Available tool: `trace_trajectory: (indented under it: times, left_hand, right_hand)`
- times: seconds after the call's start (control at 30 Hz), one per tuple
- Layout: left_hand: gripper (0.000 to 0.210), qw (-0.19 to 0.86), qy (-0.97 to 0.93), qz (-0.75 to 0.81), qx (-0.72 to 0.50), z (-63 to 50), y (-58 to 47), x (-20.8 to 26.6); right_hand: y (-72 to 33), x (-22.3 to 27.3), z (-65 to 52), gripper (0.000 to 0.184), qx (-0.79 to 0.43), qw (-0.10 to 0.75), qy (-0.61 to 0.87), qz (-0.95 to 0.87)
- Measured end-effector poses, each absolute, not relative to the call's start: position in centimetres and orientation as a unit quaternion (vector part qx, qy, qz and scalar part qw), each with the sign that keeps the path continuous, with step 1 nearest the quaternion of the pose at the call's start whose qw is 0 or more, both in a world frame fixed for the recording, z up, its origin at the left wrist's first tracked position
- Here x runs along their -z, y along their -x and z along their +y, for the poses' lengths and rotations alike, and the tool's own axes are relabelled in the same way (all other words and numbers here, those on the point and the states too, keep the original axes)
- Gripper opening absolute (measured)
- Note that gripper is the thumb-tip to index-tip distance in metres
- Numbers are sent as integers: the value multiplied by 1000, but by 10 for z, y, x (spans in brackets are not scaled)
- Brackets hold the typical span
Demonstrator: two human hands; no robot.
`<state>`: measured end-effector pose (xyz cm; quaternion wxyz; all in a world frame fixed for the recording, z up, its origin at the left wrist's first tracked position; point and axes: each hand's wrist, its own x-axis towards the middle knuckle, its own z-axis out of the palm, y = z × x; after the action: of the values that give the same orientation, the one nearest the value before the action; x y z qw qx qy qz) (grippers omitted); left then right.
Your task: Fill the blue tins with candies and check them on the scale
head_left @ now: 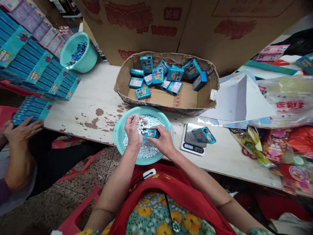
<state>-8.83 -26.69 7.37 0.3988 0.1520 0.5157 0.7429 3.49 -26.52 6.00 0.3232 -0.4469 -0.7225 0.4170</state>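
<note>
Round plastic bowl (pixel 119 130) sits at front edge of counter (pixel 93 111), peeling surface stretching left of bowl. My left grip (pixel 132 132) cups white pellets (pixel 141 125) over bowl; my right grip (pixel 164 140) grasps small blue box (pixel 150 133), also over bowl. Ragged cardboard tray (pixel 189 98) walls off space behind bowl; flat scale (pixel 188 133), bearing tilted box (pixel 204 135), right of bowl.

Place: it seems a small packing workshop | Signs: worn surface (pixel 97 112) with digital scale (pixel 186 135); basin (pixel 119 132) of white pieces (pixel 149 151); cardboard tray (pixel 192 99) holding many similar blue boxes (pixel 157 75); packed displays (pixel 40 70) piled; another person (pixel 21 163) sitting alongside
</note>
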Motion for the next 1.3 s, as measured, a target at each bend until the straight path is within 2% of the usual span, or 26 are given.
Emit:
trace_trajectory:
  times: [0.57, 0.7, 0.87, 1.1, 1.3]
  left_hand:
    - [18, 353, -175, 540, -744, -260, 78, -81]
    - [20, 323, -171, 588, -722, -256, 78, -69]
    - [22, 362, -161, 576, -716, -253, 77, -57]
    - [28, 422, -170, 572, -682, -254, 77, -67]
    - [26, 424, -175, 550, -698, -254, 73, -80]
  right_hand:
    - [-46, -70, -261, 29, -419, 349, 429, -720]
    - [-47, -65, -262, 27, -416, 337, 439, -722]
    - [-46, -55, -263, 29, -422, 332, 443, -718]
    - [-47, -46, -261, 26, -447, 337, 453, -694]
    - [-55, -50, -264, 29, -458, 365, 442, -679]
